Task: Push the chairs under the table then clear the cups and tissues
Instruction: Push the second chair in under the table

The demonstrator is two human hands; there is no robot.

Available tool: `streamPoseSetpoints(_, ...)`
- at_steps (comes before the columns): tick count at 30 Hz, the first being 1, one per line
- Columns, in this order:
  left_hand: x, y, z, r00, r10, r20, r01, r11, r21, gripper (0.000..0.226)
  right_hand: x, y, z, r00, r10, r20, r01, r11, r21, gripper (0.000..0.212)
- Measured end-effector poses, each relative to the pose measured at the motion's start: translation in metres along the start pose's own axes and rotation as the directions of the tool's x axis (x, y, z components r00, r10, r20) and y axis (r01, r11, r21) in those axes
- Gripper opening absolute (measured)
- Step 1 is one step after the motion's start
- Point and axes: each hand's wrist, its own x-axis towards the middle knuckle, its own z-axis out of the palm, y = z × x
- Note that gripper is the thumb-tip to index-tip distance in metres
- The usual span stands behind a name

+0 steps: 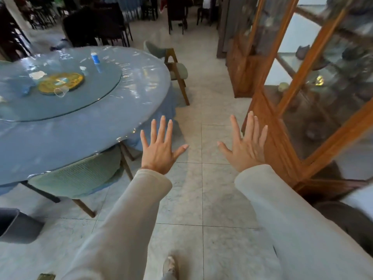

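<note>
A round table [125,110] under a blue cloth and clear plastic fills the left. On its glass turntable [84,102] lie a clear cup on its side [60,91], crumpled tissues [37,74] and a blue-capped container [95,58]. A green chair [80,174] sits tucked against the near table edge. A second chair [175,67] stands at the far right edge, partly pulled out. My left hand [159,148] and my right hand [245,146] are held out over the floor, fingers spread, holding nothing.
A tall wooden glass cabinet [298,102] lines the right side. A pale tiled aisle [203,188] runs between the cabinet and the table. A grey bin [16,225] stands at the lower left. Dark chairs [176,15] and other tables crowd the back.
</note>
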Motion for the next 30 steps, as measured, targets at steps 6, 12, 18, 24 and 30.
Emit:
streamPoseSetpoints(6, 0.052, 0.017, 0.008, 1.0, 0.029, 0.002, -0.029, 0.999, 0.029, 0.097, 0.034, 0.019, 0.013, 0.999, 0.044, 0.006, -0.044, 0.999, 0.014, 0.084)
streamPoseSetpoints(12, 0.137, 0.009, 0.035, 0.998, 0.055, 0.006, -0.055, 0.998, -0.016, 0.086, 0.101, 0.022, 0.053, 0.995, 0.093, 0.032, -0.093, 0.996, -0.012, 0.089)
streamPoseSetpoints(18, 0.237, -0.01, 0.055, 0.998, 0.057, 0.036, -0.057, 0.998, -0.005, 0.086, 0.2, 0.004, 0.089, 0.988, 0.13, 0.086, -0.131, 0.991, 0.001, 0.089)
streamPoseSetpoints(24, 0.34, -0.024, 0.066, 0.992, 0.083, 0.099, -0.084, 0.996, 0.011, 0.087, 0.296, -0.006, 0.119, 0.982, 0.147, 0.116, -0.149, 0.989, 0.009, 0.087)
streamPoseSetpoints(30, 0.436, -0.014, 0.093, 0.981, 0.126, 0.146, -0.127, 0.992, 0.001, 0.096, 0.378, 0.027, 0.153, 0.979, 0.158, 0.129, -0.156, 0.987, -0.022, 0.086)
